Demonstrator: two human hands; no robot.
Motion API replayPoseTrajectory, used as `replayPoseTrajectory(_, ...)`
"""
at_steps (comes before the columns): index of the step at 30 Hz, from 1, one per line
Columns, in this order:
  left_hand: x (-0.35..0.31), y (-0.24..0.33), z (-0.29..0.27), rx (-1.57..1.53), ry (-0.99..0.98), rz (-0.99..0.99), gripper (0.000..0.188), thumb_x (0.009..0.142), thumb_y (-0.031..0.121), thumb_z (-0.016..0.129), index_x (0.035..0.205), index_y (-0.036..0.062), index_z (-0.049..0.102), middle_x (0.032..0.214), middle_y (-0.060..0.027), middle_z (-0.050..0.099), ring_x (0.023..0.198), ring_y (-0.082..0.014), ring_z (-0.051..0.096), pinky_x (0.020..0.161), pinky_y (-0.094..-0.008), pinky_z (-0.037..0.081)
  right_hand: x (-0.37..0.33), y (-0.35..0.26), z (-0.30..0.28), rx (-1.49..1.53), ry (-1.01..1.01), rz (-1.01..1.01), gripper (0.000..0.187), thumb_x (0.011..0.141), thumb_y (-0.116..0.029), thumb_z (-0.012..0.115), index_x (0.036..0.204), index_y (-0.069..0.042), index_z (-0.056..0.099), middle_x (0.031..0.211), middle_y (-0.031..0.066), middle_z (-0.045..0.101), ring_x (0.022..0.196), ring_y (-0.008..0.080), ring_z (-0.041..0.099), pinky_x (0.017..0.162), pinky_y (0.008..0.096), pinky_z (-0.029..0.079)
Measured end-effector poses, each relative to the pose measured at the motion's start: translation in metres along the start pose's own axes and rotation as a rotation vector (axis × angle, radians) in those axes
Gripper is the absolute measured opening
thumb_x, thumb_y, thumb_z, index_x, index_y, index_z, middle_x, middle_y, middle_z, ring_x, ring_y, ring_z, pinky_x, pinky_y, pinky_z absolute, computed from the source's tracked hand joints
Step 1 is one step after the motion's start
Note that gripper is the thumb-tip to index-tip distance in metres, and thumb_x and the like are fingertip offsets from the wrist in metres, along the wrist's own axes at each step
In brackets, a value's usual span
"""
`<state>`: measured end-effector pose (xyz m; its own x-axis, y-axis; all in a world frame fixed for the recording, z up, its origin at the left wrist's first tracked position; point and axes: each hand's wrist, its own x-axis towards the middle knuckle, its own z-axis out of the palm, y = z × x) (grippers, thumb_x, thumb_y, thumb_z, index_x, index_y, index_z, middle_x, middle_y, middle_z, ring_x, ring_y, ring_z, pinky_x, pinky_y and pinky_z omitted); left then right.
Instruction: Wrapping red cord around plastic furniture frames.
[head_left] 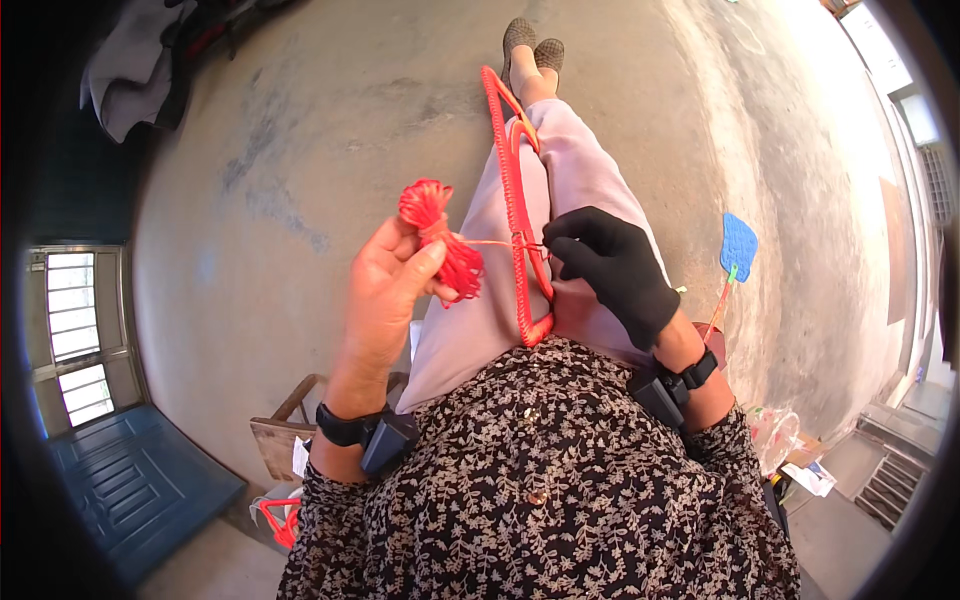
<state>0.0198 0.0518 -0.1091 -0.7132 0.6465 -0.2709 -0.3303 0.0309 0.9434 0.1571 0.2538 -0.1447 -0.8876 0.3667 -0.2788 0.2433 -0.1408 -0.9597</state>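
A bundle of red cord, tied round its middle, is held between the thumb and fingers of my left hand. From it a single strand runs across to the red clothes hanger, which lies lengthwise over my thighs. Cord is wound in tight coils along the hanger's long bar. My right hand, in a black glove, has its fingertips pinched on the strand just right of that bar. The exact grip under the dark fingertips is hard to make out.
My outstretched legs lie over a concrete floor. A blue fly swatter is to the right, near a clear plastic bag. A wooden stool and more red hangers stand at lower left, near a blue door.
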Motion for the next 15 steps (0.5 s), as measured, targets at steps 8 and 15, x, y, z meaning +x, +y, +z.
replayPoseTrajectory(8, -0.001, 0.049, 0.040, -0.136, -0.173, 0.069, 0.043, 0.093, 0.013, 0.055, 0.131, -0.0041, 0.045, 0.112, -0.0161, 0.062, 0.087, -0.0156, 0.064, 0.065, -0.0259, 0.054, -0.013, -0.015, 0.017, -0.287, 0.098, -0.187, 0.025, 0.082, -0.010, 0.072, 0.104, -0.003, 0.063, 0.070, 0.0012, 0.060, 0.060, 0.0061, 0.054, 0.055, 0.0268, 0.044)
replayPoseTrajectory(15, 0.003, 0.062, 0.050, -0.106, -0.227, 0.158, 0.042, 0.092, 0.012, 0.056, 0.129, -0.0047, 0.046, 0.110, -0.0158, 0.063, 0.087, -0.0158, 0.064, 0.067, -0.0267, 0.054, -0.012, -0.022, 0.018, -0.333, 0.010, -0.177, 0.024, 0.091, -0.020, 0.062, 0.108, -0.004, 0.061, 0.078, 0.0073, 0.062, 0.061, 0.0116, 0.059, 0.059, 0.0273, 0.048)
